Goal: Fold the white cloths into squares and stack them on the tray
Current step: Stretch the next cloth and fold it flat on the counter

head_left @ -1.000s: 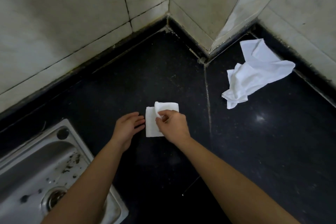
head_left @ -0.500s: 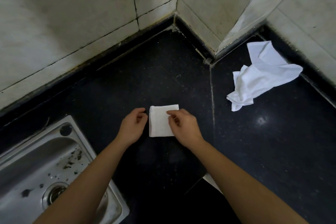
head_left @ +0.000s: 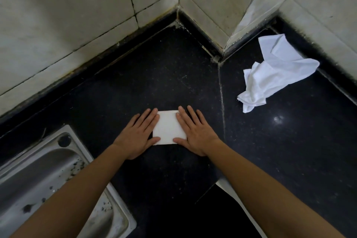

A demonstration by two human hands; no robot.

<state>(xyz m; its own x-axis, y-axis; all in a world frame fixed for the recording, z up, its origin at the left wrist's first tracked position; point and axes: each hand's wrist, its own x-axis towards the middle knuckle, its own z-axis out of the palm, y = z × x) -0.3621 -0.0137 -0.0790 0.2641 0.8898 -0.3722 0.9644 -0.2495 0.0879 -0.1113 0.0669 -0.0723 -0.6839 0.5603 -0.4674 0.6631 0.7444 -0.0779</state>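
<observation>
Pressing one square (head_left: 169,127): left hand (head_left: 138,137), right hand (head_left: 197,135); perhaps one heap (head_left: 270,75).

No text, label, brand, number or sign can be read anywhere in view.
</observation>
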